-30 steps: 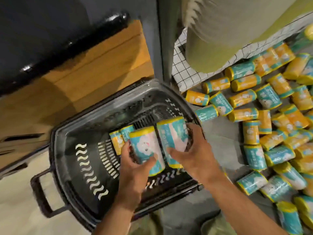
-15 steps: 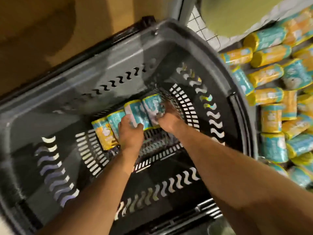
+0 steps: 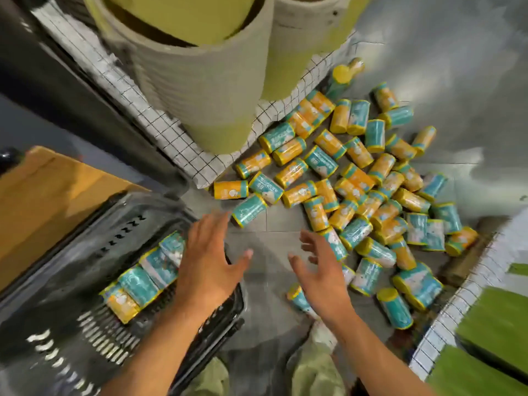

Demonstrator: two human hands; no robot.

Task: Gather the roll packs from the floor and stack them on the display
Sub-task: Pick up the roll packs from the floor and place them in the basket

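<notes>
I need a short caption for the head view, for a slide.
Empty-handed, left hand and right hand hover between basket and scattered roll packs.

The roll packs [image 3: 354, 192] scattered on the floor [image 3: 445, 75] had teal or orange-yellow wrappers. Each bore a band of the other colour, yellow ends and a white cartoon figure. The floor was grey tile with pale mottling. The basket [image 3: 63, 281] was dark grey, almost black, with rows of wavy and straight slots that showed pale. The row of packs inside it [image 3: 148, 275] was teal and white, except for an orange one towards the basket's near edge. The tall rolls [image 3: 200, 90] were ribbed beige and yellow-green. They stood on a white sheet [image 3: 148, 115] ruled with a thin black grid. The board [image 3: 43, 210] was orange-brown wood, the slabs [image 3: 494, 332] green and the trousers [image 3: 317, 375] olive.
</notes>
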